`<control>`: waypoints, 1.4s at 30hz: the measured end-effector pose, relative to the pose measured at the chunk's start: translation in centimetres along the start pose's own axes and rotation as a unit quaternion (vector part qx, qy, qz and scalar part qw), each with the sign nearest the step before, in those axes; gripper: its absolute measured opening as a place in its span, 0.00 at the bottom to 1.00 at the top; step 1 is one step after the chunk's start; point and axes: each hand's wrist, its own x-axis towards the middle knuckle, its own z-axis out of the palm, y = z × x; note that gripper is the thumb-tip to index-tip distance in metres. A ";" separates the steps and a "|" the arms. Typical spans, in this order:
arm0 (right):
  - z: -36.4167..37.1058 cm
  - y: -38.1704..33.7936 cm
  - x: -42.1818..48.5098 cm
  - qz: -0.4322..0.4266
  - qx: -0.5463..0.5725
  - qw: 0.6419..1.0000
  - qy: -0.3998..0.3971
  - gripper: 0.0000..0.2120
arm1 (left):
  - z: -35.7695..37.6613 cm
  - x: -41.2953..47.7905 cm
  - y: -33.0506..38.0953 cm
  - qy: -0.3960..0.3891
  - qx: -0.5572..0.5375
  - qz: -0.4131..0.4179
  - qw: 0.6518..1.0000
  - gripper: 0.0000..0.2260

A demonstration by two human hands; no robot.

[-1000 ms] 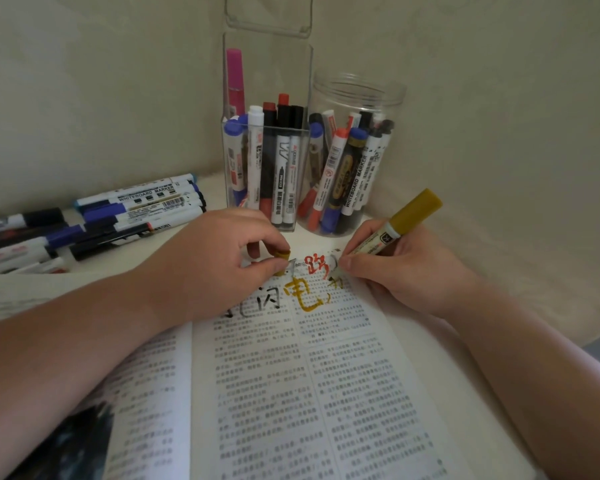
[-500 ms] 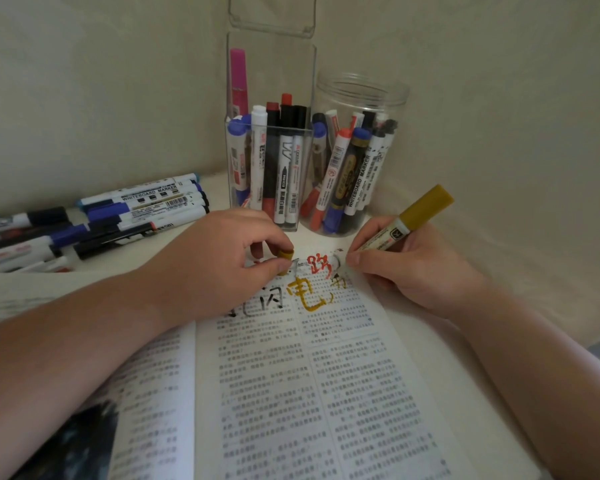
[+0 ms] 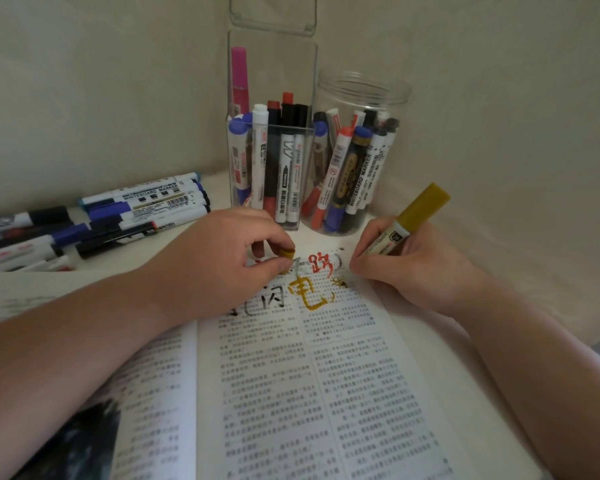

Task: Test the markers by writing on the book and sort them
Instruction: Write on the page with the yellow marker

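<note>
Pages of a large open book of white printed paper spread across the near part of the cream table top, under both my forearms. Behind it, in the corner, a tall rectangular clear plastic holder stands just beside a round clear plastic jar, each packed with upright whiteboard markers. To the left, a loose pile of blue, black and white markers lies flat along the wall.

My left hand rests on the top of the page, thumb and forefinger pinching a small mustard-yellow cap. My right hand is curled round the mustard-yellow marker with a white label. Its tip is down on the page's upper right corner, next to a large yellow handwritten character and below a red one.

Compared with a second ago, the marker's back end leans slightly further right. The book, both containers, the pile and my left hand's pinch are unchanged.
</note>
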 end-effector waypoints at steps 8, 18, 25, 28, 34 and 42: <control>-0.2 0.2 0.2 -0.011 0.042 0.999 0.016 0.05 | 0.1 0.0 -0.1 0.003 -0.003 0.001 1.000 0.08; -0.3 0.3 0.1 -0.025 0.052 0.998 -0.014 0.06 | 0.0 0.0 0.0 0.006 -0.008 0.003 1.000 0.09; -0.4 0.3 -0.1 -0.020 0.050 0.998 -0.032 0.09 | 0.0 0.1 0.1 0.006 -0.020 0.004 1.000 0.12; -0.5 0.2 0.0 -0.002 0.011 0.999 -0.035 0.10 | -0.1 0.1 0.1 0.006 -0.027 0.006 1.000 0.10; -0.6 0.5 0.2 -0.007 0.024 1.000 -0.005 0.11 | 0.0 0.0 0.0 0.011 -0.028 0.013 0.999 0.05; -0.7 -0.3 -0.2 0.005 -0.013 0.999 -0.044 0.05 | 0.0 -0.1 0.0 0.022 -0.041 0.030 0.998 0.03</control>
